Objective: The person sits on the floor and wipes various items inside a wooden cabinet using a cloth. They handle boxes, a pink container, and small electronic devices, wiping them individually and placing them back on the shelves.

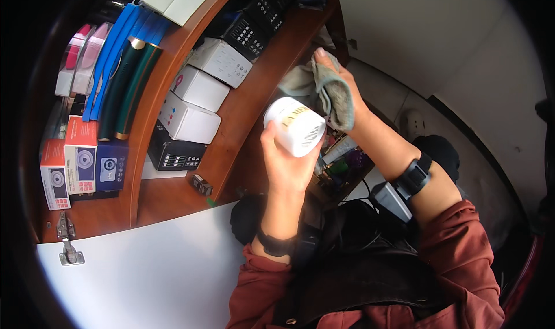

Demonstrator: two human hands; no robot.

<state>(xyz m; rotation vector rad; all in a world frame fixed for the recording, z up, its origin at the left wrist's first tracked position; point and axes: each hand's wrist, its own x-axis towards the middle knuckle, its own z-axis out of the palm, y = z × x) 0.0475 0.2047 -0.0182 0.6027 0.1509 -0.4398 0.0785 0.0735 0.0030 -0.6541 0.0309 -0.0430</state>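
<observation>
Tilted in my left hand (288, 168) is a white plastic bottle (297, 127) with gold lettering and small print on its side. The fingers wrap around it from below. My right hand (347, 79) grips a crumpled grey-green cloth (331, 90) with a pale blue hem, up and to the right of the bottle. A loose fold of cloth hangs to the left, just beyond the bottle's capped end. Cloth and bottle look close together; whether they touch I cannot tell. My right fingers are partly hidden by the cloth.
A wooden cabinet shelf (243, 99) holds white boxes (190, 116) and black boxes (177, 153). Camera boxes (80, 155) and dark green hair tools (136, 90) stand at left. A white door (143, 264) hangs open below. Small bottles and tubes (340, 151) fill a container beneath my hands.
</observation>
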